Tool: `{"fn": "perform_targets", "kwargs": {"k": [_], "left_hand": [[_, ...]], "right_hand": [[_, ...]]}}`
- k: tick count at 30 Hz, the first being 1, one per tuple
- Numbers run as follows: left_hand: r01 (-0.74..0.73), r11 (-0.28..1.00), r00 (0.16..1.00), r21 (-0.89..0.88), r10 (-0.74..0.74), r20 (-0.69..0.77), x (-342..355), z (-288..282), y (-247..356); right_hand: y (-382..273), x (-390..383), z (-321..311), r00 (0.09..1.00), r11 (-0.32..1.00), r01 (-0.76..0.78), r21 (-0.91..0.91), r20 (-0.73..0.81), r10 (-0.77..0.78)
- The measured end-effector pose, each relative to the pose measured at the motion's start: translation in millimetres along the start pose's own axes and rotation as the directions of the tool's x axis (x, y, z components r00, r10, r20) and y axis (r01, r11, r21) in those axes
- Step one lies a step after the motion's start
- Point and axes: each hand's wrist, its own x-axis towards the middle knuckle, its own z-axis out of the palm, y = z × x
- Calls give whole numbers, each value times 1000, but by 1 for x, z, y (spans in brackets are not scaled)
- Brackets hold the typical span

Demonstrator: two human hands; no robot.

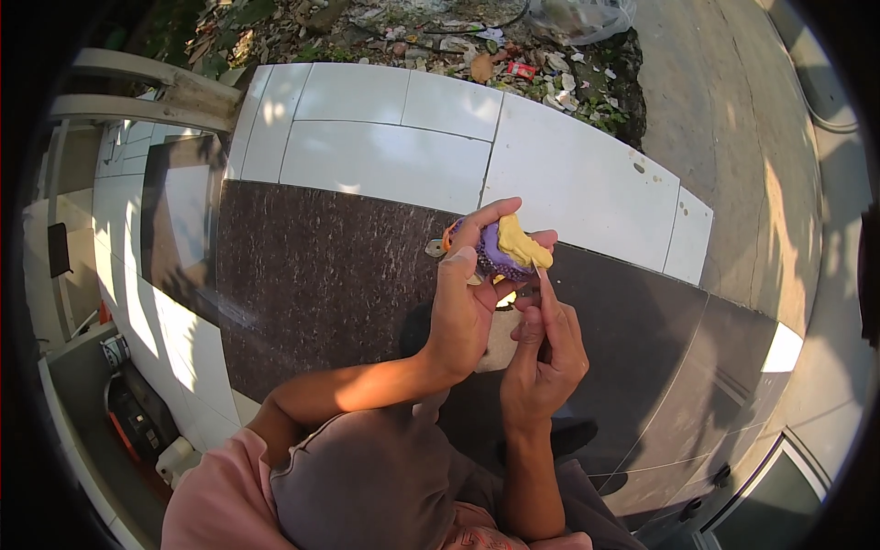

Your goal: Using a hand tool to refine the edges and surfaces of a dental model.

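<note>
In the middle of the head view, my left hand (463, 307) is closed around a small purple figure (492, 257) with a beaded-looking, textured surface. A soft yellow clay-like lump (522, 246) covers its upper right side, and a bit of orange shows at its left end. From below right, my right hand (545, 353) pinches what looks like a thin pale stick (538, 267), its tip at the lower edge of the yellow lump. Most of the stick is hidden by the fingers. Beneath the hands, another yellow piece (506, 299) shows partly.
Under my hands is a partly hidden beige object (498, 346). Dark tiles (312, 275) bordered by white tiles (385, 151) make up the floor. Beyond lies littered soil (513, 69). A metal frame (156, 92) stands at upper left, and a black-and-orange case (137, 417) at lower left.
</note>
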Motion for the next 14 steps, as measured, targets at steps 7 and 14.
{"fn": "perform_targets", "kwargs": {"k": [7, 14], "left_hand": [[-100, 968, 995, 231, 91, 50, -2, 1, 5], [-161, 914, 985, 372, 123, 125, 0, -7, 2]], "right_hand": [[-5, 16, -22, 948, 913, 311, -264, 151, -279], [-5, 21, -22, 952, 898, 304, -318, 147, -270]]}}
